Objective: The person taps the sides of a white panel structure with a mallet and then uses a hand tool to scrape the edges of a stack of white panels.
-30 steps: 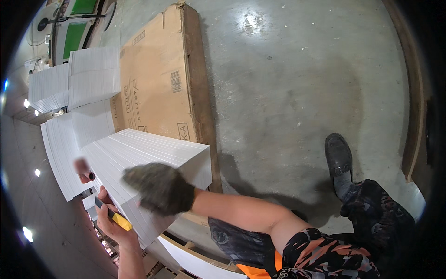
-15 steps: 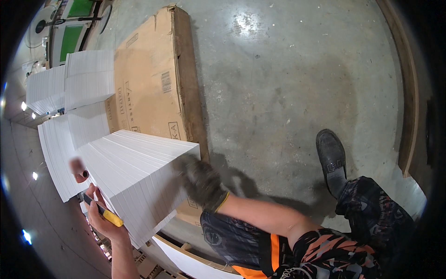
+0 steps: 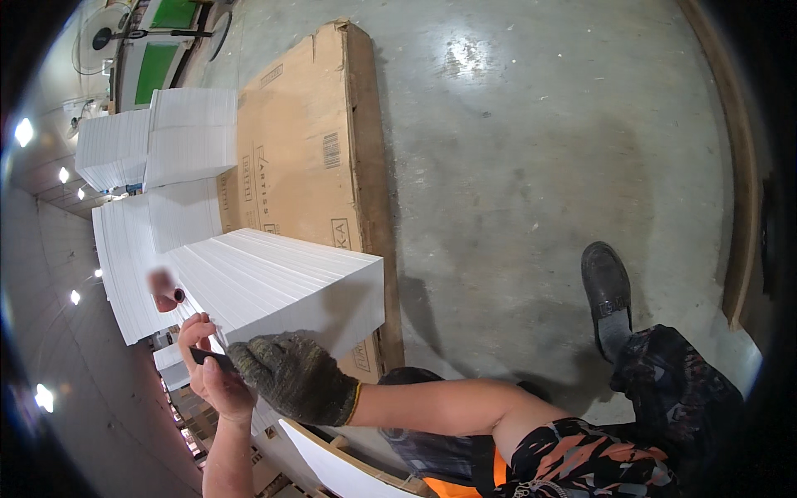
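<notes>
My bare left hand point(image 3: 217, 386) pinches the black end of a utility knife point(image 3: 211, 358) between thumb and fingers. Over the knife's other end, my right hand point(image 3: 290, 380), in a dark knitted glove with a yellow cuff edge, is closed; its yellow part is hidden there. Both hands meet at the near left corner of a stack of white panels point(image 3: 274, 270). The panels' thin layered edges face up and toward me. Whether a blade is out I cannot tell.
Behind the panels lies a large flat cardboard carton point(image 3: 303, 124). More white stacks point(image 3: 191, 129) stand at the far left, near a fan point(image 3: 101, 38). A white board point(image 3: 349, 465) lies below my right forearm. My shoe point(image 3: 606, 286) rests on the grey floor point(image 3: 515, 166).
My right gloved hand has come left from the panels' right side to the knife, covering its yellow end. My left hand still holds the knife. The view has shifted slightly.
</notes>
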`<state>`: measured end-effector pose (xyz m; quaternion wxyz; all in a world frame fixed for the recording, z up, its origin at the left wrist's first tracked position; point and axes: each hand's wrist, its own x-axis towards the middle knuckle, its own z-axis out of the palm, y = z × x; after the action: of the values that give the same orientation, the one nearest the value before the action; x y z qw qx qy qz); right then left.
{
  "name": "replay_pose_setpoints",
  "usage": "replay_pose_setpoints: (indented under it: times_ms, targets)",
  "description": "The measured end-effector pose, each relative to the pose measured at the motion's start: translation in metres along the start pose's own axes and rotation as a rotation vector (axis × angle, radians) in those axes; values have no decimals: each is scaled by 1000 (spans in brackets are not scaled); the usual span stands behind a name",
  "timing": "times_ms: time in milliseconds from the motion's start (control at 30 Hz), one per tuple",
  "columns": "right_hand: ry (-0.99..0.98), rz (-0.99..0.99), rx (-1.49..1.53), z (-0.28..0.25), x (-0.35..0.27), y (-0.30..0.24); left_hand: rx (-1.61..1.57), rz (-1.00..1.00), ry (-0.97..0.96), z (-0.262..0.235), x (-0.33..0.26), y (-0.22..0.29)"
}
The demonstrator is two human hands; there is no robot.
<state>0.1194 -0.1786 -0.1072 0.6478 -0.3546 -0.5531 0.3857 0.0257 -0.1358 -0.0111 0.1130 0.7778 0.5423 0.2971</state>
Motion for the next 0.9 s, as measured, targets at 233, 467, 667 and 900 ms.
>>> replay_pose_setpoints:
  times_ms: [233,467,667,900]
  targets:
    - [378,157,128,-8,-1,29,61,-295,7,-1,7,-4]
    - [325,132,228,11,4,15,71,-259,-56,0,6,-6]
    - [333,780,398,11,-63,137,113,-270,-47,3,9,-4]
    - [60,64,-220,-12,-40,90,83,-339,-27,5,7,-4]
